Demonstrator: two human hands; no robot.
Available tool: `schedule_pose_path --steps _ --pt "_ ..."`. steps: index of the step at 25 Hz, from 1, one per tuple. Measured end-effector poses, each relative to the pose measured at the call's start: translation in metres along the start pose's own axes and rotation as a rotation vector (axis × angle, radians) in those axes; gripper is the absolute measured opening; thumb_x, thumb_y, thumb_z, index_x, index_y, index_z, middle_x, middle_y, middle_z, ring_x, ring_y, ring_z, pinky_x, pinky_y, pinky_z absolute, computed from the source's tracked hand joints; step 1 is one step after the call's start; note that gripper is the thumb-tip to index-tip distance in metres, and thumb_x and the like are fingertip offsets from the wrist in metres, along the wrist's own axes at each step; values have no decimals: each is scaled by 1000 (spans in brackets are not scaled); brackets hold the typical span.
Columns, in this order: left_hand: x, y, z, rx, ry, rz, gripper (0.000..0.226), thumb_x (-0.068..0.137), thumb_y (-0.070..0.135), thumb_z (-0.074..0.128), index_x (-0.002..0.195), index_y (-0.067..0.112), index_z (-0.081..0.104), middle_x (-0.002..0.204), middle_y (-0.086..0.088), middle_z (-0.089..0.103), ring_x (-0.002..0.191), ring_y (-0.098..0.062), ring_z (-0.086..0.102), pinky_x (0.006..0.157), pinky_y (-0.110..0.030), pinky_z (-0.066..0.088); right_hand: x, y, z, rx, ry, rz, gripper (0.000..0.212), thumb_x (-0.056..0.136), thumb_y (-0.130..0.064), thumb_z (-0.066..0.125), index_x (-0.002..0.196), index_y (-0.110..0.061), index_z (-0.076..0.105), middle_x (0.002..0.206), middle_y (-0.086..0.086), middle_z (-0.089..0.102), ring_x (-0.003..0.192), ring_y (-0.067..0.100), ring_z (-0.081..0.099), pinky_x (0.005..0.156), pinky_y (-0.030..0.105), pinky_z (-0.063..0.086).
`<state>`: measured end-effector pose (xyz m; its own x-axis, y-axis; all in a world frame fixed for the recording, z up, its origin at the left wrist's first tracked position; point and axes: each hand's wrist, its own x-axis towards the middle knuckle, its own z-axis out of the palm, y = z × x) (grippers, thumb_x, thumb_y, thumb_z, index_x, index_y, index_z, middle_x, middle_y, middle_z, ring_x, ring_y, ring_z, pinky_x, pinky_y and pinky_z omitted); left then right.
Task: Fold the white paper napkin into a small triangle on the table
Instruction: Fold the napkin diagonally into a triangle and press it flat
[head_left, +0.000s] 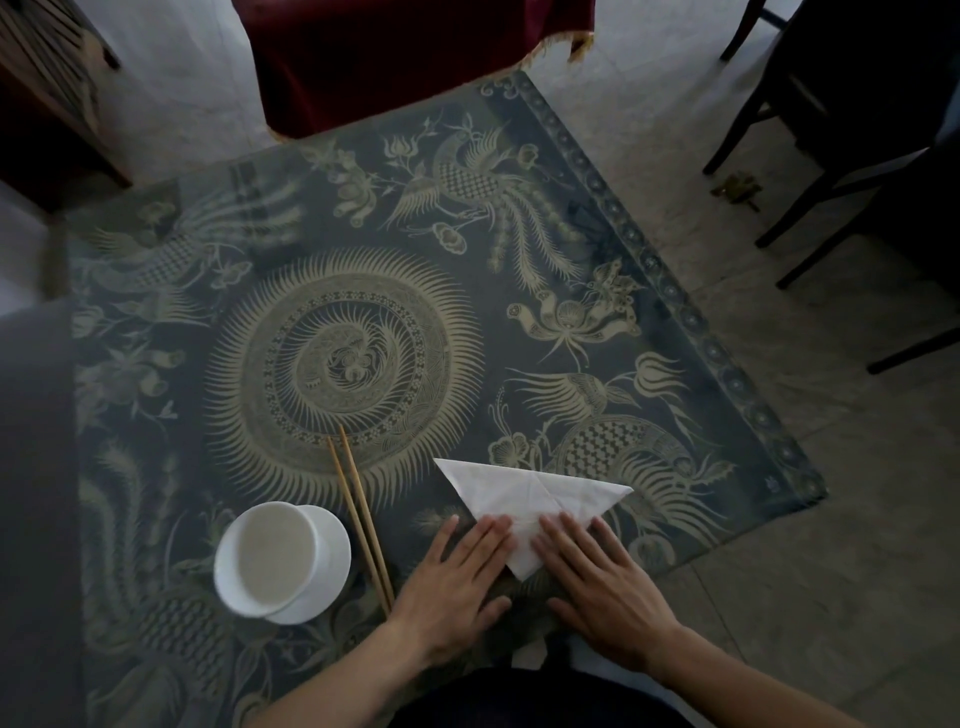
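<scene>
1. The white paper napkin (524, 501), already a triangle, lies near the table's (597, 171) front edge.
2. Both grips released: left hand (457, 587) and right hand (605, 587) press flat (fingers straight).
3. Align edges before creasing smaller.

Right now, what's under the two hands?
Both hands, left and right, lie flat with straight fingers on the near corner of the folded white napkin. The patterned tablecloth lies beneath. The napkin's edges under the fingers are covered.
</scene>
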<state>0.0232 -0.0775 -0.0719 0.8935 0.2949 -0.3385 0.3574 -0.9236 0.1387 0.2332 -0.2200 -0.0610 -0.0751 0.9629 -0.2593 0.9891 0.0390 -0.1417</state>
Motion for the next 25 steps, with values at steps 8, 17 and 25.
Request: schedule_pose_path --steps 8,17,25 --pt "-18 -17 -4 8 5 -6 65 98 53 36 151 15 32 159 -6 28 146 -23 25 109 -52 17 -15 18 9 22 29 -29 60 95 -49 41 149 -27 32 157 11 28 144 33 24 109 56 20" --pt "50 -58 -47 -214 142 -303 58 97 45 46 148 19 37 151 -2 39 142 -24 28 117 -46 21 65 33 -40 120 203 171 54 84 -32 70 133 -15 55 129 8 59 116 28 56 95 44 46" --pt "85 -79 -70 -268 134 -383 24 88 24 60 112 23 58 117 1 47 111 -20 45 93 -37 40 100 27 -50 226 11 283 35 87 -46 60 117 -29 56 115 -5 55 107 20 49 86 38 41"
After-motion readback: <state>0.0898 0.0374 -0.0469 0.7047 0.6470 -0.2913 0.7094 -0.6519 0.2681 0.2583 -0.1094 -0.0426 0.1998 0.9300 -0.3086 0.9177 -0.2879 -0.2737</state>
